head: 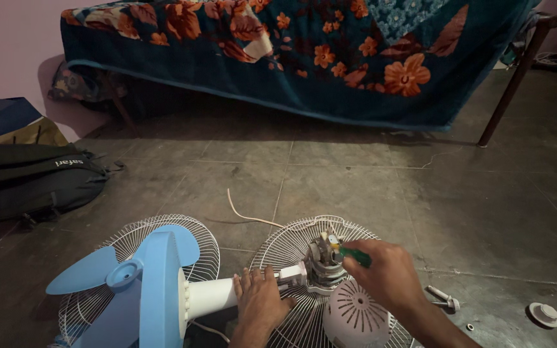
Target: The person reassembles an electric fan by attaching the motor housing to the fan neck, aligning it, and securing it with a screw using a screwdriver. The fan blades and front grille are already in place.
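A dismantled table fan lies on the tiled floor (356, 174), nr the bottom edge of view. Left hand (260, 301), fingers flat and unclenched, presses on the white fan neck (217, 293), apparently to keep it from rolling. Right hand (388, 274) is clenched round a green-handled screwdriver (354, 256), tip aimed left into the exposed motor (323, 258). Neck's long axis runs left-right, w/ blue blades (136, 283) at the left end. The motor rests on a wire guard (304, 232); white vented cover (356, 319) sits beside it.

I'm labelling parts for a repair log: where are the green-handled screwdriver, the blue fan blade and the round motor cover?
green-handled screwdriver (356, 256), head view, handle.
blue fan blade (159, 283), head view, middle blade.
round motor cover (354, 316), head view, slotted top.
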